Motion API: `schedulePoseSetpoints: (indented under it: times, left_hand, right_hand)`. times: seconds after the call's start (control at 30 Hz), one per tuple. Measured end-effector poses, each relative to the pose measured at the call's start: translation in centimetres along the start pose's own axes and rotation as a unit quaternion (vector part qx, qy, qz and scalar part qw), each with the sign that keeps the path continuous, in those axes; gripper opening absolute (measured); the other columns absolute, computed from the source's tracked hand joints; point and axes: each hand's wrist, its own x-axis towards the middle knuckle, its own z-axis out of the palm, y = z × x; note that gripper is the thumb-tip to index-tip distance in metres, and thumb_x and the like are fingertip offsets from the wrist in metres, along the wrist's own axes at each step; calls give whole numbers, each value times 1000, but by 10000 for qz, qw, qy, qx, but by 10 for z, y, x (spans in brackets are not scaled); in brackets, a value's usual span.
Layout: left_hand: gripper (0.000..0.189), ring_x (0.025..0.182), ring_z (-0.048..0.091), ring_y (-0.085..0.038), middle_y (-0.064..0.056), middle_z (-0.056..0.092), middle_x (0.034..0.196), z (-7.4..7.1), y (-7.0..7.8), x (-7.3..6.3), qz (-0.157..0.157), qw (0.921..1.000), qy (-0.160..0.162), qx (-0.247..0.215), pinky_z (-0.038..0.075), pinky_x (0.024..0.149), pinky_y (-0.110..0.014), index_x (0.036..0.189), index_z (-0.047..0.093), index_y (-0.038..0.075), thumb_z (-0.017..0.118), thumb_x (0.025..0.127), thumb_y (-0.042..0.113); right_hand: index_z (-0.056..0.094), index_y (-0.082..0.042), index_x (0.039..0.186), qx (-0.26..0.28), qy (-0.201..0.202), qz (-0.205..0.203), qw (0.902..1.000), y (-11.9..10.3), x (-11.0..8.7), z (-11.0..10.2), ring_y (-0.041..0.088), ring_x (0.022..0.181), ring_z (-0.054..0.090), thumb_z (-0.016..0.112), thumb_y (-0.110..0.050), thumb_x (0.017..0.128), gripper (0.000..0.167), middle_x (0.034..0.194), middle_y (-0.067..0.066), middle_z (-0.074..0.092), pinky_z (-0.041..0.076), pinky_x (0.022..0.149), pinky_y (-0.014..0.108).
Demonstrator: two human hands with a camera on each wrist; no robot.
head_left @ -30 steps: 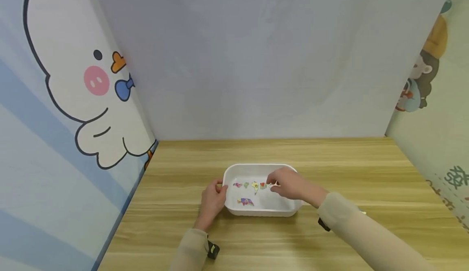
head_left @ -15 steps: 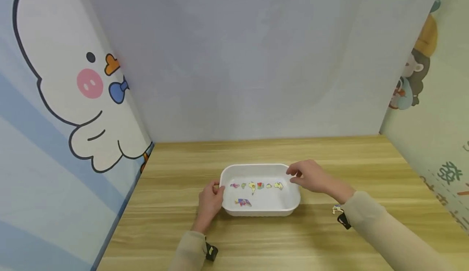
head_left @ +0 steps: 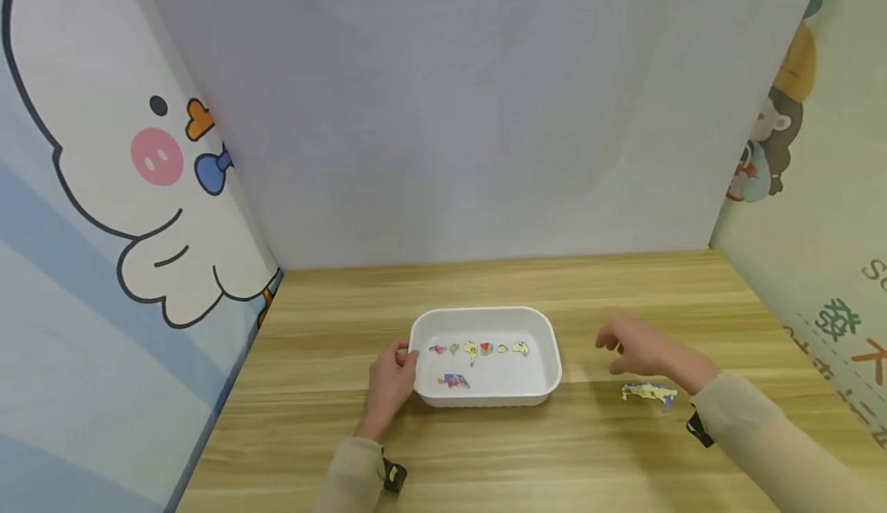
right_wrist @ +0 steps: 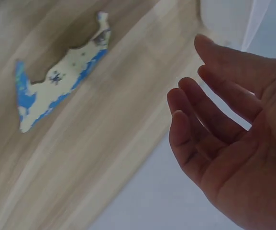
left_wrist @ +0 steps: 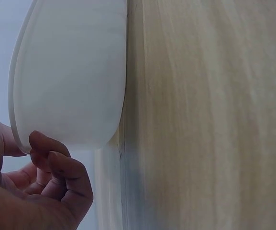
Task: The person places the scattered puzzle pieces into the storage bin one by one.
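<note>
My left hand (head_left: 392, 378) pinches the left rim of a white plastic tray (head_left: 485, 400), thumb at the edge and fingers curled beneath it in the left wrist view. Inside lie several small colourful flat pieces in a row, among them a red and green one (head_left: 487, 349), with a purple patterned piece (head_left: 453, 380) nearer me. My right hand (head_left: 644, 350), loosely bent and holding nothing, hovers to the right of the tray. Below it on the table is a jagged cream and blue flat piece (head_left: 649, 393), seen larger at upper left in the right wrist view.
The wood-grain table (head_left: 333, 451) meets a grey curtain (head_left: 471, 112) at its back edge. A printed cartoon bird wall (head_left: 90, 151) stands at the left, and a pale green printed wall (head_left: 831, 228) at the right.
My right hand has left a small piece in the tray's row and moved out to the right, over the table. The left hand has kept hold of the rim.
</note>
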Motion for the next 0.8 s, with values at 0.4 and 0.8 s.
schedulePoseSetpoints:
  times: [0.4,0.8]
  left_hand:
    - [21,56,49,-14,-1,52,65,-3,5,-2,-18,10000,-20,-9,42,50,-29,106,64,-2,63,90,12]
    - [21,56,50,-14,-2,52,66,-6,7,-4,-19,10000,-91,-20,43,50,-29,106,64,-2,62,90,11]
  right_hand:
    - [61,-1,85,-420,-607,889,9933,29,-30,9,22,75,54,87,-7,64,34,84,6,56,48,65,40]
    - [54,-8,73,-319,-353,861,9951,48,-39,22,15,60,41,85,-4,63,33,67,-2,46,37,54,31]
